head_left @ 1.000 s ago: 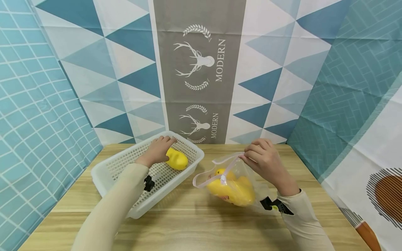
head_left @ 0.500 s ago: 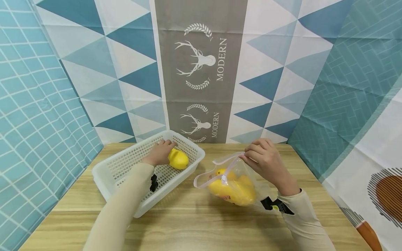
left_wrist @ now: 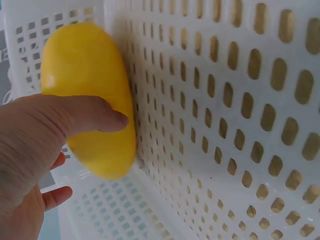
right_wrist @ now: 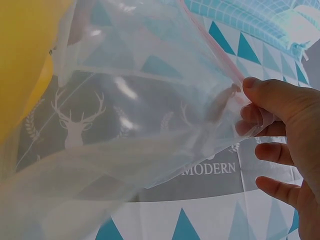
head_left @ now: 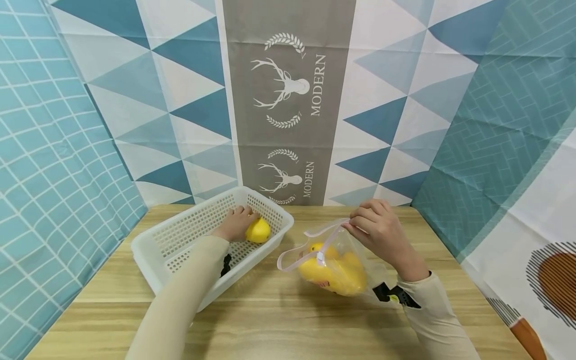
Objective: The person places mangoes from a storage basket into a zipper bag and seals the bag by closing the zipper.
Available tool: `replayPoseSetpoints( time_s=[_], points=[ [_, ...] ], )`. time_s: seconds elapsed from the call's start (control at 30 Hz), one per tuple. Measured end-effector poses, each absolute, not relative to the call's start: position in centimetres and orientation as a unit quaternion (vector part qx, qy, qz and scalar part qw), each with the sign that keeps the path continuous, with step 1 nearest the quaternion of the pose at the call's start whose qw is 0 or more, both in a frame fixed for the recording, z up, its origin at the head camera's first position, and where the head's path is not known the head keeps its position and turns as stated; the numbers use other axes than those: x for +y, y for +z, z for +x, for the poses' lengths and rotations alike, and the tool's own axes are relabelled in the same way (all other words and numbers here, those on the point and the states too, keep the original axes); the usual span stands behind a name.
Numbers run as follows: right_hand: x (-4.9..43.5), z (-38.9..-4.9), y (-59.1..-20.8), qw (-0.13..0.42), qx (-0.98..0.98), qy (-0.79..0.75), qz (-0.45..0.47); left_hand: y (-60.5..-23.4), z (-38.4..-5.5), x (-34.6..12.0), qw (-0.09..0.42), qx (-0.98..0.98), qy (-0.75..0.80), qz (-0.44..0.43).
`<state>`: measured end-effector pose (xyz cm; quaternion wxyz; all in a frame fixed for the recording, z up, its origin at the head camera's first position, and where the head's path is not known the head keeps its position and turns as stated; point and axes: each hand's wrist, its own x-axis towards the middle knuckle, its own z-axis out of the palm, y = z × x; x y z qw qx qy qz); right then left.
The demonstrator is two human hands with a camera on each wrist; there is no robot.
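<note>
My left hand (head_left: 236, 223) reaches into the white perforated plastic basket (head_left: 157, 280) and grips a smooth, oblong yellow object (head_left: 258, 231) near its far right end. In the left wrist view, the thumb lies across this yellow object (left_wrist: 90, 65); some fingers are hidden behind it. My right hand (head_left: 380, 235) pinches the pink-edged mouth of a clear zip bag (head_left: 330, 235) between thumb and fingers, and the mouth gapes. Inside the bag are yellow toys (head_left: 337, 272), one with a small dark eye. The right wrist view shows the clear plastic (right_wrist: 145, 100) stretched from the fingertips.
Both the basket and the bag rest on a wood-grain table (head_left: 279, 325), basket on the left, bag on the right. A patterned cloth backdrop (head_left: 288, 125) stands behind the table, with tile-print cloth (head_left: 54, 150) at the left side.
My left hand has moved right and lower in the basket, closing round the yellow object and covering more of it. The right hand and bag have stayed nearly still.
</note>
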<state>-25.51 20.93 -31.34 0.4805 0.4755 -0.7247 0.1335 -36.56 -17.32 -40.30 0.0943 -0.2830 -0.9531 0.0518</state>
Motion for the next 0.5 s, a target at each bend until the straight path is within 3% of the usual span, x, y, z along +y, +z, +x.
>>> replayPoseSetpoints(
  time_s=[0.5],
  points=[
    [20.81, -25.62, -31.57, 0.473, -0.729, 0.133, 0.476, -40.70, -36.71, -17.00, 0.076, -0.953, 0.069, -0.284]
  ],
)
